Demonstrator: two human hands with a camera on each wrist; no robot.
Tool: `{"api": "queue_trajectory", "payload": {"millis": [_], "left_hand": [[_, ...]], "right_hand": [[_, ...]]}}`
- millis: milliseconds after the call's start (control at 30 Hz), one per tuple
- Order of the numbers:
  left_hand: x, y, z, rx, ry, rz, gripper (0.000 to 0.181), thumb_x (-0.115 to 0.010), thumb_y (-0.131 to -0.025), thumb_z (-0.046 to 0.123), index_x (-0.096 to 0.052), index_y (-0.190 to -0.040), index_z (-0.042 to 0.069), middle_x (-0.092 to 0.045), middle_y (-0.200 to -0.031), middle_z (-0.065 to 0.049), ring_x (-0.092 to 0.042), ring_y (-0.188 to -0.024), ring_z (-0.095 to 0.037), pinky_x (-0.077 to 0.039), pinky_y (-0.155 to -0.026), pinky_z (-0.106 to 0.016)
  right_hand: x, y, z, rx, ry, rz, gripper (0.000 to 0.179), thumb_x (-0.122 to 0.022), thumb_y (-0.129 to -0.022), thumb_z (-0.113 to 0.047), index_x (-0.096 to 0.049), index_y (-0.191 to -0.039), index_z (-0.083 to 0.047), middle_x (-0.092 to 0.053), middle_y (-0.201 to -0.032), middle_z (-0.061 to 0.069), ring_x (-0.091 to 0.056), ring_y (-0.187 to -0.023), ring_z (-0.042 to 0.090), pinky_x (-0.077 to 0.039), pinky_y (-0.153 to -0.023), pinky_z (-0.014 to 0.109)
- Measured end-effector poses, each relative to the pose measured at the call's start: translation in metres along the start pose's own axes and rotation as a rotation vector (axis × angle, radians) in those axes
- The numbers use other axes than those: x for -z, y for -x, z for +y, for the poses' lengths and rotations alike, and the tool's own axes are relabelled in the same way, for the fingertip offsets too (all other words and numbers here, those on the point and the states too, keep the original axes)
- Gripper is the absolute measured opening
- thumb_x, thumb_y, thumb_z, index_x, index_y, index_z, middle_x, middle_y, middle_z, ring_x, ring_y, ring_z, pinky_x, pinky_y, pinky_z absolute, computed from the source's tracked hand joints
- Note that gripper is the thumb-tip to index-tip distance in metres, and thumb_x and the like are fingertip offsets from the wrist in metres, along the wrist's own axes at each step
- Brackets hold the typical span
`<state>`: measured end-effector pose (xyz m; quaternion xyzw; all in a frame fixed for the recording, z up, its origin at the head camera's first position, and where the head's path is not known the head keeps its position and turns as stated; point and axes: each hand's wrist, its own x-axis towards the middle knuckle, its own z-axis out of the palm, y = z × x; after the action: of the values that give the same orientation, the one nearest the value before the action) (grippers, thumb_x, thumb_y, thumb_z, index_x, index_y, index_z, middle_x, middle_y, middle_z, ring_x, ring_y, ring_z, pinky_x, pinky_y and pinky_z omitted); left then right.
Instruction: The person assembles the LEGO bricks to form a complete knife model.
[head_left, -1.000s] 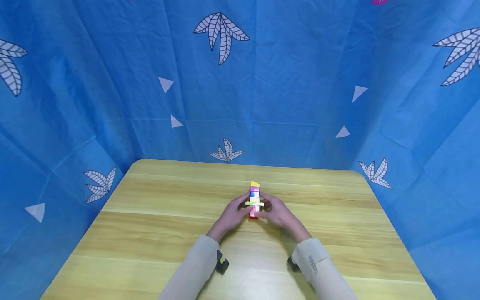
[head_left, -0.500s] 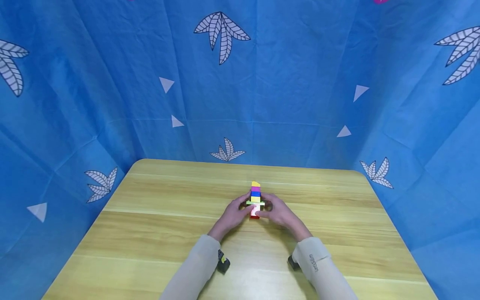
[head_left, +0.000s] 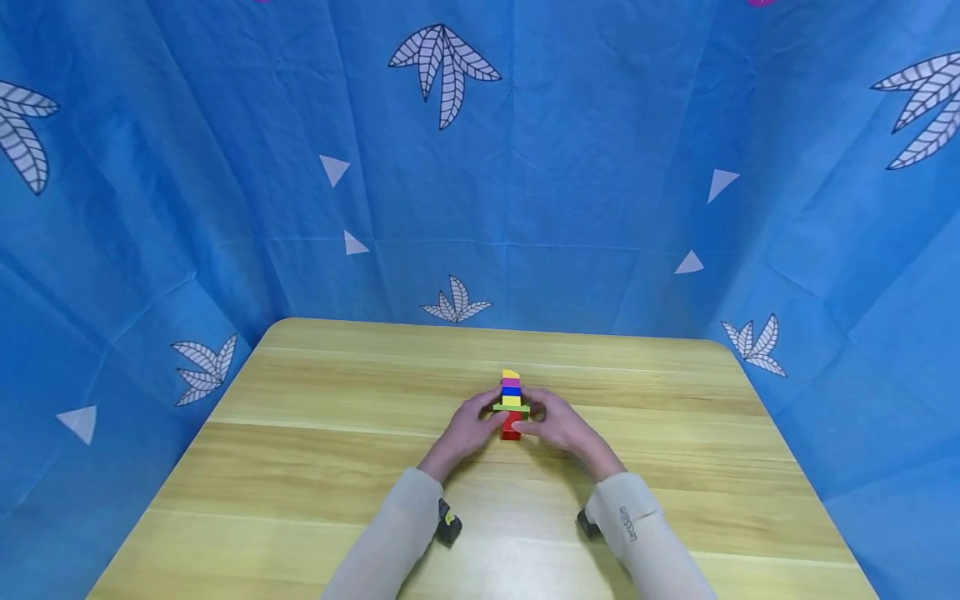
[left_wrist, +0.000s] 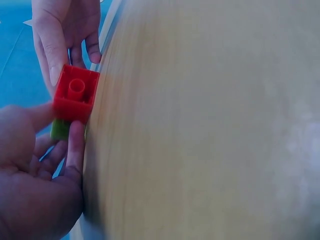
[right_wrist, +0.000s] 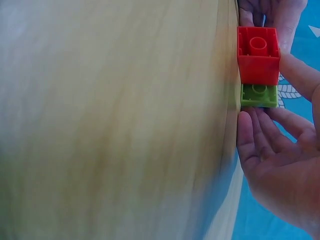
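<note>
In the head view, a column of building bricks (head_left: 511, 392) stands between both hands near the table's middle. From the bottom it runs red, a wider green piece, yellow, blue, purple and a sloped yellow top. My left hand (head_left: 465, 433) grips it from the left, my right hand (head_left: 558, 423) from the right, thumbs toward its front. Both wrist views show the hollow underside of the red brick (left_wrist: 76, 90), so its base faces the cameras. Below it in the right wrist view, the green piece (right_wrist: 259, 96) shows beside the right fingers. The upper bricks are hidden there.
The wooden table (head_left: 300, 467) has rounded far corners. A blue patterned cloth (head_left: 585, 167) hangs behind it and along both sides. Dark wrist devices (head_left: 448, 529) poke out under the light sleeves (head_left: 390, 525).
The column's top has dropped slightly toward me, and the glare on its front has gone, so its tilt has altered. Both hands keep nearly the same place and hold.
</note>
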<state>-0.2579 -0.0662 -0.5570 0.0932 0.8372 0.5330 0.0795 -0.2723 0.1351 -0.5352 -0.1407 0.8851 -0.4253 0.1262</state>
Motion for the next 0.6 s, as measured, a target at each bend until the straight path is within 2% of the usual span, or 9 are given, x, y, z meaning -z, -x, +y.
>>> {"api": "queue_trajectory", "payload": {"millis": [100,367,600], "left_hand": [[0.0007,0.0002,0.0000,-0.006,0.005,-0.010,0.056,-0.061,-0.106,0.025,-0.044,-0.158,0.017,-0.049,-0.158,-0.013,-0.045,-0.146,-0.037,-0.036,-0.123,-0.055],[0.0006,0.0005,0.0031,0.033,-0.004,-0.024,0.056,-0.060,-0.106,0.028,-0.042,-0.159,0.020,-0.048,-0.160,-0.010,-0.042,-0.149,-0.036,-0.034,-0.124,-0.054],[0.0001,-0.0010,0.0021,0.031,-0.040,-0.028,0.056,-0.058,-0.107,0.028,-0.040,-0.160,0.021,-0.046,-0.161,-0.012,-0.040,-0.150,-0.037,-0.033,-0.125,-0.054]], "right_hand": [[0.0000,0.0006,-0.0003,-0.008,-0.003,0.001,0.067,-0.078,-0.093,-0.018,-0.049,-0.154,-0.012,-0.061,-0.140,0.013,-0.061,-0.117,0.029,-0.053,-0.105,0.049],[-0.0004,0.0008,-0.0006,-0.015,-0.017,0.007,0.068,-0.078,-0.093,-0.017,-0.048,-0.154,-0.011,-0.065,-0.134,0.012,-0.063,-0.112,0.027,-0.056,-0.100,0.046],[-0.0003,0.0006,0.0008,-0.014,-0.021,0.010,0.070,-0.078,-0.093,-0.018,-0.046,-0.155,-0.010,-0.061,-0.143,0.013,-0.062,-0.117,0.029,-0.056,-0.102,0.047]]}}
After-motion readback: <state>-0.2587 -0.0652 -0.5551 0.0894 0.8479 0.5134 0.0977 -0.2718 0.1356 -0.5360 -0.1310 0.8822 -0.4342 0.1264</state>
